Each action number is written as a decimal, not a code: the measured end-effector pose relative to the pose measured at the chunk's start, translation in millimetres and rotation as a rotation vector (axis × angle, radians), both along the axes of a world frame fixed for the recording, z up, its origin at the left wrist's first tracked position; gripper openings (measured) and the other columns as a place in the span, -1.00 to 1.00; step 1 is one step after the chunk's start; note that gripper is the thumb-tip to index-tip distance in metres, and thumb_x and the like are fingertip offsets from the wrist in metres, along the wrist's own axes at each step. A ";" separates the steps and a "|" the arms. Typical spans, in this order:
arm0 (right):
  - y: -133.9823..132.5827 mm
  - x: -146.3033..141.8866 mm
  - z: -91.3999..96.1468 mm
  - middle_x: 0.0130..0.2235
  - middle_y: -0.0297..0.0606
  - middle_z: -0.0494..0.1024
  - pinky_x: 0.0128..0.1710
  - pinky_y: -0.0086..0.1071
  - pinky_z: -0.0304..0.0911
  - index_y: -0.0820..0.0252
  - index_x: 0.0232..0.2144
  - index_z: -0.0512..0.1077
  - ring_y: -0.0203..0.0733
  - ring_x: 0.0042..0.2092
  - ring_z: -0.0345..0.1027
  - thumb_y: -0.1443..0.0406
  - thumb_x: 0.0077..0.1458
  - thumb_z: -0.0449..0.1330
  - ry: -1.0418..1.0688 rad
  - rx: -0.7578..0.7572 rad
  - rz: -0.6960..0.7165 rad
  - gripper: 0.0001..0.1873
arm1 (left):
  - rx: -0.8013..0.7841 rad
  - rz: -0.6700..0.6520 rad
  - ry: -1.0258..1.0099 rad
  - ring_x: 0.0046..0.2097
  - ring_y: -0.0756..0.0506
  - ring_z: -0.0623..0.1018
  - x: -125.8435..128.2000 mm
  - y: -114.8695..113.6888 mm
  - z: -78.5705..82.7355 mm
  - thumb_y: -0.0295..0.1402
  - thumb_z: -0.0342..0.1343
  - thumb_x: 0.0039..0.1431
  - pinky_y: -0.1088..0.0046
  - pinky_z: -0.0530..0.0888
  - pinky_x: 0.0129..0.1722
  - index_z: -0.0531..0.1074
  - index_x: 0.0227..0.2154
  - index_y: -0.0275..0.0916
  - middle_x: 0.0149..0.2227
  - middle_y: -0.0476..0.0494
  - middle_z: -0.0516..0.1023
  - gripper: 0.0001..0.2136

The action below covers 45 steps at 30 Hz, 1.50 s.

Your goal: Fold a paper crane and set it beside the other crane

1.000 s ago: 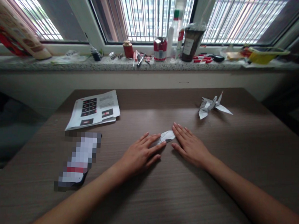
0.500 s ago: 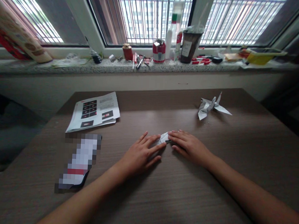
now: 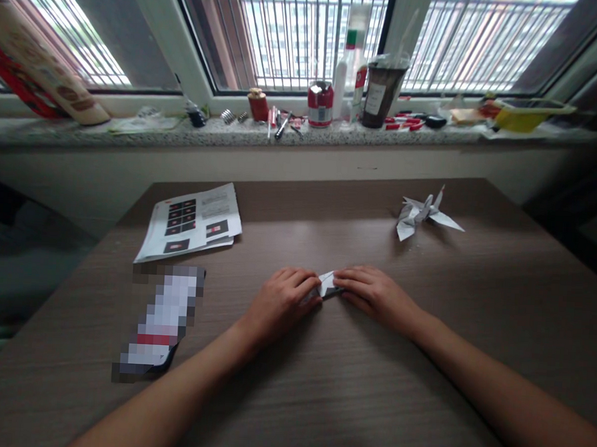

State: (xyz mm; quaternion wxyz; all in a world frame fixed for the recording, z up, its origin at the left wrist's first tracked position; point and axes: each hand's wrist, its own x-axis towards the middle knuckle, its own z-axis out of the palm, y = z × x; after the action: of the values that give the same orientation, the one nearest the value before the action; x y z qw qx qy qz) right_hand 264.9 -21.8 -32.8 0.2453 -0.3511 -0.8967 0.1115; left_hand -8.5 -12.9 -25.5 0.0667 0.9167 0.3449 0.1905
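A small folded piece of paper, white with some dark print, lies on the table between my hands. My left hand has its fingers curled round the paper's left end. At the right end, the fingers of my right hand are pressed together over the paper, thumb tucked at the near side. Both ends of the paper are hidden under the fingers. Beyond my right hand stands a folded paper crane with its wings spread.
Printed sheets lie at the table's back left, with a phone nearer me, its screen blurred out. Along the granite windowsill stand a red can, a lidded drink cup, bottles, small tools and a yellow tub.
My left hand's fingers, stretched out before, have curled in around the paper's left end. My right hand has stayed nearly in place. The paper's near edge now shows slightly more.
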 end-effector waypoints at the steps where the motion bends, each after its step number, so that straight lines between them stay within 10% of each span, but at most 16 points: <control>1: 0.3 -0.1 0.2 0.15 -0.16 0.59 0.14 0.02 0.42 0.03 0.18 0.48 0.00 0.14 0.48 0.29 0.40 0.15 0.009 -0.005 0.003 -0.66 | 0.008 0.001 -0.005 0.00 -0.25 0.58 0.5 -0.1 -0.5 -0.31 0.20 0.37 0.11 0.52 0.02 0.47 -0.02 -0.21 0.00 -0.19 0.62 -0.81; 32: -2.9 -5.3 7.8 -0.16 -0.18 0.62 -0.15 -0.27 0.45 0.11 0.00 0.54 -0.14 -0.15 0.54 0.22 0.43 0.12 0.250 -0.101 -0.089 -0.76 | 0.000 0.097 -0.146 -0.26 -0.10 0.59 -1.0 -4.7 9.0 -0.33 0.08 0.46 0.39 0.53 -0.30 0.55 -0.14 -0.20 -0.23 -0.13 0.60 -0.85; 45: 7.5 -2.5 0.3 -0.15 -0.11 0.61 -0.08 -0.17 0.42 0.18 -0.05 0.58 -0.03 -0.09 0.50 0.30 0.36 0.21 0.189 -0.105 -0.184 -0.81 | 0.031 -0.088 0.022 0.09 -0.23 0.53 -4.6 3.2 0.4 -0.42 0.12 0.43 0.08 0.53 0.08 0.50 0.11 -0.10 0.18 -0.22 0.49 -0.74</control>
State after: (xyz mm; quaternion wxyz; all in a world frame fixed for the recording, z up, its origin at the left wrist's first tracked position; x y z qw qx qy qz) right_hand 262.4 -14.3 -32.5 0.3190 -0.4321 -0.8266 0.1680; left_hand -13.1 -9.7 -25.2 0.0568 0.9340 0.3019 0.1827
